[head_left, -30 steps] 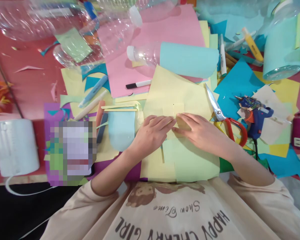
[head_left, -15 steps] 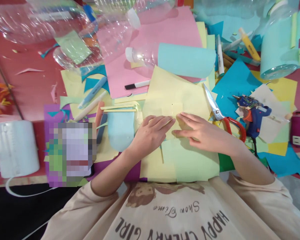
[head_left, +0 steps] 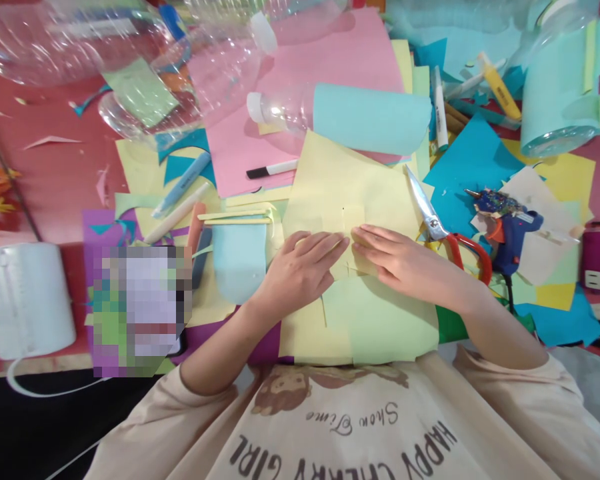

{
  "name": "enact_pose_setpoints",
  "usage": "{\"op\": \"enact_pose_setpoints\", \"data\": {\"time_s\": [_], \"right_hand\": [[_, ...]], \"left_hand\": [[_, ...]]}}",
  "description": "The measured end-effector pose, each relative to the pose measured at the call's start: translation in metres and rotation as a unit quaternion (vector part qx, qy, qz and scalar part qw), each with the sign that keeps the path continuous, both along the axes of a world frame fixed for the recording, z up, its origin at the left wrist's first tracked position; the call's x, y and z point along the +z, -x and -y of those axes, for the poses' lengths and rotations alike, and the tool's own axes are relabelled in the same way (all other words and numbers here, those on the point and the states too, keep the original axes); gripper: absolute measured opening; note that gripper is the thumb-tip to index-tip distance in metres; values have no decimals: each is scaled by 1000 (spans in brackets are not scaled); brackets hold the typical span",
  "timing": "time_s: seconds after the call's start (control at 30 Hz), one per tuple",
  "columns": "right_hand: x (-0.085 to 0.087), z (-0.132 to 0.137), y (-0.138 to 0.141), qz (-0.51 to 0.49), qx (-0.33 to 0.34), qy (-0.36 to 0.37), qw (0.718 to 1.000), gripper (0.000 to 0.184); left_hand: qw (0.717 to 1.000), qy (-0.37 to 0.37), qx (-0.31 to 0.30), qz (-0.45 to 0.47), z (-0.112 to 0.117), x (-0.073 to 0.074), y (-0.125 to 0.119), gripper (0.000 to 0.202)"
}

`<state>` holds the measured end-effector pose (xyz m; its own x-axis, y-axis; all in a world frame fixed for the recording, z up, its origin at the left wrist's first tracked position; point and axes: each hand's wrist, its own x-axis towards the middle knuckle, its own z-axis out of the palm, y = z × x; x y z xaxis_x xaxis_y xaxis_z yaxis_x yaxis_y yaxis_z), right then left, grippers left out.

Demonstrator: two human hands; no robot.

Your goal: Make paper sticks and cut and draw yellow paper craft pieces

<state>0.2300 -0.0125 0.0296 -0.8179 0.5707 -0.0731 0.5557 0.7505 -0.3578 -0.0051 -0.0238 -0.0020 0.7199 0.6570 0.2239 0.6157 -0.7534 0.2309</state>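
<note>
My left hand [head_left: 307, 267] lies flat, fingers stretched out, over a large pale yellow sheet of paper [head_left: 325, 173]. Facing it, my right hand [head_left: 397, 257] also rests flat with its fingers extended. The fingertips of both hands press on a small pale yellow paper piece [head_left: 354, 217], partly covered by the fingers. Below the hands, a light green sheet [head_left: 385, 320] overlaps the yellow one near my shirt. Scissors [head_left: 435, 227] with red handles lie right of my right hand. A light blue paper piece with a rounded end [head_left: 240, 260] is left of my left hand.
A bottle wrapped in light blue paper [head_left: 370, 119] lies beyond the sheets; another wrapped bottle [head_left: 560, 87] stands at far right. A blue glue gun [head_left: 510, 233] rests right of the scissors. Clear plastic bottles [head_left: 80, 40], markers [head_left: 183, 183] and a white box-like device [head_left: 27, 300] occupy the left.
The spread fingers of my right hand have come closer together on the paper. My left hand stays almost in place. The view has shifted slightly.
</note>
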Motion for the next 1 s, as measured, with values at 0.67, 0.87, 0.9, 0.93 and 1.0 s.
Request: {"op": "enact_pose_setpoints", "data": {"time_s": [0.67, 0.87, 0.9, 0.93, 1.0], "right_hand": [[-3, 1, -1, -20, -3, 11, 1000, 41], [-4, -1, 2, -17, -16, -2, 1000, 39], [-2, -3, 3, -16, -17, 2, 1000, 38], [-1, -4, 5, -12, -16, 5, 1000, 36], [4, -8, 7, 3, -5, 8, 1000, 31]], "left_hand": [[1000, 13, 24, -9, 2, -1, -2, 48], [996, -30, 54, -65, 10, 9, -15, 41], [995, -35, 59, -76, 11, 12, -17, 41], [994, -42, 63, -85, 12, 13, -19, 41], [991, -57, 64, -100, 13, 16, -23, 41]]}}
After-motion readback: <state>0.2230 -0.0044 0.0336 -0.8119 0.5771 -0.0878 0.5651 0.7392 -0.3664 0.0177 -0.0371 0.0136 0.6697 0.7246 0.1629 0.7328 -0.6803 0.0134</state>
